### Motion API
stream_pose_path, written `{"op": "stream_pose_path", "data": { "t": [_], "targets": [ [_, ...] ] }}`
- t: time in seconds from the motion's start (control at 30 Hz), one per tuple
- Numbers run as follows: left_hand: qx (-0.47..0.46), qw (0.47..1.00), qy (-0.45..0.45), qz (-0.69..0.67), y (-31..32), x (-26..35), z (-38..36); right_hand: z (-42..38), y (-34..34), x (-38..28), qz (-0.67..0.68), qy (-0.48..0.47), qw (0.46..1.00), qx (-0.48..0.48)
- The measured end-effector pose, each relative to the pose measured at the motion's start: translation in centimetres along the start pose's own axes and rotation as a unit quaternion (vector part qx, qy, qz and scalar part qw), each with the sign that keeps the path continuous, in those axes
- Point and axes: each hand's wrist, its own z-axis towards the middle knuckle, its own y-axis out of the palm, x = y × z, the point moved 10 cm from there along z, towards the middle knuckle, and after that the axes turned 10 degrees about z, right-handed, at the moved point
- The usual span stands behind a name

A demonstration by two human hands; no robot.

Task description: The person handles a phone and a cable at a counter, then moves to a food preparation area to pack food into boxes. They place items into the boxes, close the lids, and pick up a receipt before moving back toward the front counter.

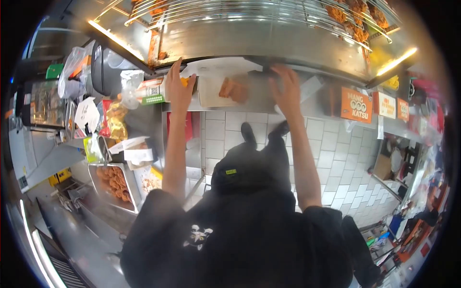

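Note:
My left hand reaches to the front edge of the warming cabinet, fingers stretched out and thumb apart. Right beside its thumb is a small orange item. Across from it, my right hand hovers over the steel counter ledge, its fingers spread and slightly blurred. Between the two hands lies a whitish sheet or tray with an orange-brown piece on it. A black strip runs along the cabinet edge near my right fingertips.
Wire racks in the cabinet carry browned fried food. To the left stand a green-and-white box, gold packets and a metal tray of fried pieces. An orange sign hangs at right. Below is a tiled floor.

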Motion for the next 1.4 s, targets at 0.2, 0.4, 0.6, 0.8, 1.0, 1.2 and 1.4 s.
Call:
{"op": "stream_pose_path", "data": {
  "t": [0.2, 0.4, 0.6, 0.8, 1.0, 1.2, 1.4],
  "targets": [
    [0.075, 0.996, -0.009, -0.037, -2.7, -4.0, 0.4, 1.1, 3.8, -3.5, 0.104, 0.0, 0.994, -0.02],
    [0.173, 0.863, -0.439, -0.179, -3.2, -19.6, -11.8, -6.2, 8.0, -6.7, 0.092, -0.04, 0.977, -0.187],
    [-0.056, 0.989, 0.003, 0.136, -2.0, -18.9, -1.3, -9.6, 17.0, -2.2, -0.12, -0.086, 0.943, -0.297],
    [-0.247, 0.939, 0.075, 0.228, 2.0, -21.9, -0.7, -9.3, 13.6, 1.6, -0.19, -0.049, 0.932, -0.305],
    [-0.426, 0.886, -0.057, 0.174, 1.5, -20.1, -5.4, -7.4, 17.7, -7.9, 0.03, -0.059, 0.941, -0.332],
    [-0.254, 0.963, 0.043, -0.082, -2.0, -13.5, -7.8, -8.4, 28.0, -16.5, 0.127, -0.214, 0.891, -0.38],
    [-0.449, 0.829, -0.097, -0.321, 0.2, -12.4, -12.9, -5.7, 28.2, -11.9, 0.222, -0.115, 0.846, -0.471]
  ]
}}
